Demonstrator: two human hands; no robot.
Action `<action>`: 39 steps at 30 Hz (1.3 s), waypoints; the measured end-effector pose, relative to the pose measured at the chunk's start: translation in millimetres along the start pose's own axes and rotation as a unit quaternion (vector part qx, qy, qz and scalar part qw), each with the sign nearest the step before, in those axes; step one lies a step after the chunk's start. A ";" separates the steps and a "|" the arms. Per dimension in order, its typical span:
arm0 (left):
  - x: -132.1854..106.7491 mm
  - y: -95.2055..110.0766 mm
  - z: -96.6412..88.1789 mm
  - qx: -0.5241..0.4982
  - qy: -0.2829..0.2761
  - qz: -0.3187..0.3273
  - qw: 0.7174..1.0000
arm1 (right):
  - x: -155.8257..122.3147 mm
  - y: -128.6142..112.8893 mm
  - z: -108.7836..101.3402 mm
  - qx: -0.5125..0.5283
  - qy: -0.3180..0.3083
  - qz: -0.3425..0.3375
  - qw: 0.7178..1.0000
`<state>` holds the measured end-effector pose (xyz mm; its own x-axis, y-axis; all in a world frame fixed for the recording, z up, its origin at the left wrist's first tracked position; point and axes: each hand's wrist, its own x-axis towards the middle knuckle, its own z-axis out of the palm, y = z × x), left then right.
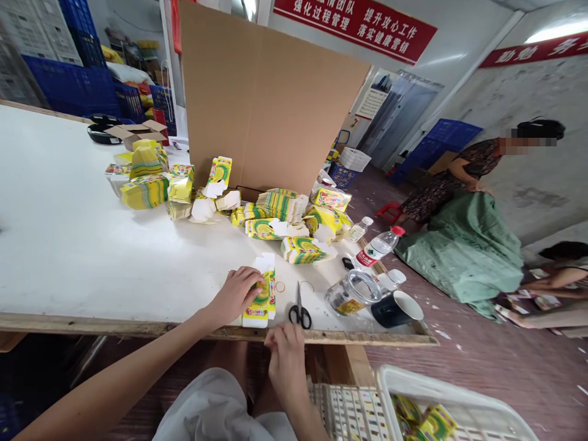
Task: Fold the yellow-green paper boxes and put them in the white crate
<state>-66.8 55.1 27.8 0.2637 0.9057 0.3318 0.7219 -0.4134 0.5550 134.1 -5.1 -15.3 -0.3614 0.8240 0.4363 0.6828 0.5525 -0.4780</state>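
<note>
— Where is the left hand [236,294]?

— Lower middle of the frame, laid over a bundle of flat cartons [263,301], yellow and green. The bundle lies on the bench [68,245] with its near end reaching the wooden front edge. That grip is closed over the bundle's left side, fingers bent onto the top sheet.

— And the right hand [285,361]?

— Just below the edge, beside the bundle's near end. Its fingertips are drawn together, but I cannot tell whether they pinch anything, because the back of the hand hides it.

— What worries you?

— How close the bundle sits to the edge, I'd judge. Nothing visible binds the sheets, so if the left grip lets up they could fan apart or slide off the front. The rubber bands [280,286] lie loose just right of it.

— Anything else near?

— The scissors [299,311], just right of the bundle with their handles toward the edge. A sideways sweep of the right hand could knock them to the floor. Further right, a clear jar [353,293] and a dark cup [395,308] sit by the bench's corner, with a water bottle [379,246] behind them. A nudge might send one over.

— The rest?

— Loose heaps of the same cartons [275,208] mid-frame, in front of an upright cardboard sheet [266,104], well apart from both hands.
</note>
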 end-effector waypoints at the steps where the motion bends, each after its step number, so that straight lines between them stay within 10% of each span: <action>1: 0.6 -1.1 -0.4 -0.002 0.001 -0.002 1.000 | -13.6 2.2 2.1 -0.015 -0.017 -0.004 1.000; 5: -0.5 0.5 -1.8 -0.008 0.005 -0.004 1.000 | -48.4 10.7 8.5 -0.037 -0.025 0.025 0.999; 10: -18.6 28.7 3.5 0.005 -0.002 0.012 1.000 | -20.8 11.4 3.5 0.064 0.068 0.116 0.989; 17: -35.3 61.4 23.3 -0.012 -0.014 -0.001 1.000 | 20.6 4.3 -14.8 0.231 0.110 0.265 0.930; 21: -40.4 65.8 23.0 -0.137 0.093 -0.024 0.986 | 14.0 5.7 -27.7 0.352 0.122 0.330 0.867; 24: -45.0 75.6 21.2 -0.333 0.186 -0.107 0.918 | 7.8 0.7 -37.2 0.487 0.158 0.358 0.781; 28: -46.6 91.6 24.0 -0.601 0.092 -0.186 0.772 | 7.7 -13.0 -41.1 0.555 0.171 0.350 0.735; 30: -45.4 95.4 23.9 -0.629 0.075 -0.208 0.746 | 11.2 -17.2 -40.5 0.572 0.165 0.353 0.722; 39: -14.5 61.1 -0.5 -0.402 0.193 -0.253 0.859 | 35.9 -12.2 -47.0 0.552 0.168 0.324 0.750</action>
<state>-26.8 16.6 57.2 -0.2972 0.9541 0.0357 -0.0338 -0.0478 0.9983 142.7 11.9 42.0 0.1260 0.9887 -0.0815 -0.3635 -0.0304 -0.9311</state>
